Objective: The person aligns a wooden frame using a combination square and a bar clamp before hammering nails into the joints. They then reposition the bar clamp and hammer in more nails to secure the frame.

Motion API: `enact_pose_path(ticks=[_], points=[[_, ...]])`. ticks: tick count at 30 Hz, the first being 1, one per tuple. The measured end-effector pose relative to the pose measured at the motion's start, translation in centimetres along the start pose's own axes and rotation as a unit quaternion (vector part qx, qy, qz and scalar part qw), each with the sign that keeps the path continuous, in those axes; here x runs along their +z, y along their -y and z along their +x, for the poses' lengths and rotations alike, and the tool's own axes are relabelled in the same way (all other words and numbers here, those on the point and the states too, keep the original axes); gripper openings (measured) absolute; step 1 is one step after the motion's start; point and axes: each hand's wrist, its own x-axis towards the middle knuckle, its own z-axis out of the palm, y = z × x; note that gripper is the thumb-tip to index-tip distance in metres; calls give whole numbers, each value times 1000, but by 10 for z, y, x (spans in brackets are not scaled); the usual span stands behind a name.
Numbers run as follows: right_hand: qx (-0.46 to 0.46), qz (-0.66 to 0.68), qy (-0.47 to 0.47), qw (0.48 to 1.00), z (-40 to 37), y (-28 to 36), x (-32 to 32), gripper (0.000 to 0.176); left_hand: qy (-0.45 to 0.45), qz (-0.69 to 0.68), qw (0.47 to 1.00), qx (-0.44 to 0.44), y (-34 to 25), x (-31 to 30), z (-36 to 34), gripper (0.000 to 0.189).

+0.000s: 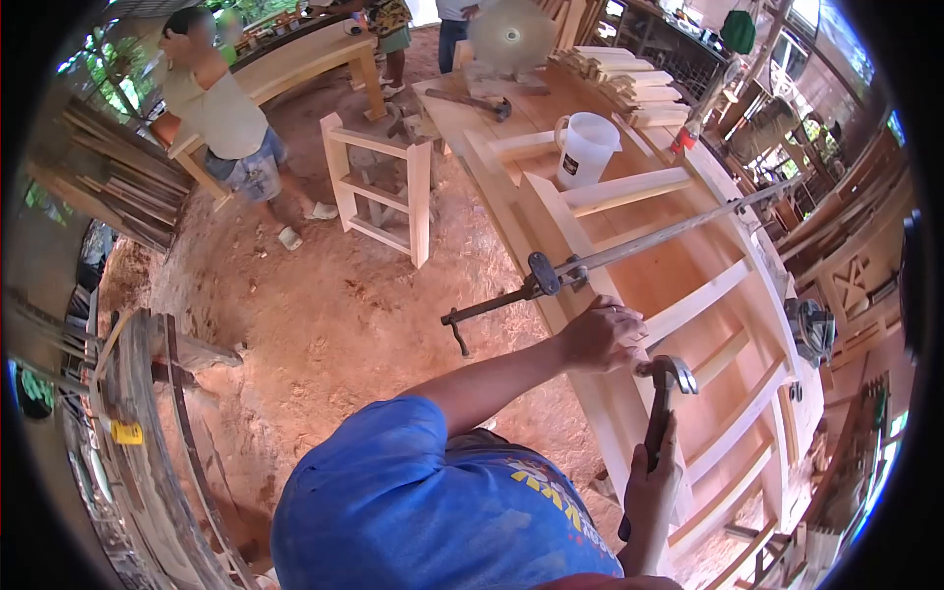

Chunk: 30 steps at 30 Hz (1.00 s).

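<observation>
My right hand point(657, 477) is wrapped round the black handle of a claw hammer point(673, 378), its metal head close to my left hand. On the near rail of a wooden frame point(703, 300) rests my left hand point(602, 335), fingers bent and pressed together; whatever they pinch is too small to make out. A long metal bar clamp point(659, 236) lies across the frame, its screw end sticking out over the near edge. The frame, with several slats, lies on the wooden workbench point(511, 211).
A white plastic jug point(587, 149) and another hammer point(472, 101) are on the bench, with stacked wood pieces point(639, 84) behind. A small ladder-like frame point(379, 192) stands on the dirt floor. A person point(221, 118) stands at the upper left; others are further back.
</observation>
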Motion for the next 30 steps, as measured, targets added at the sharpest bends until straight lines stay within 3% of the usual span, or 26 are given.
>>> enact_pose_path(ticks=[7, 16, 30], points=[[43, -78, 77, 993, 1, 9, -28, 68, 20, -45, 996, -73, -19, -12, 9, 53], [17, -65, 70, 995, 7, -21, -25, 67, 38, -80, 991, -101, -20, -17, 12, 58], [52, -104, 80, 990, 6, -19, -26, 67, 25, -193, 971, -136, -24, -27, 18, 64]])
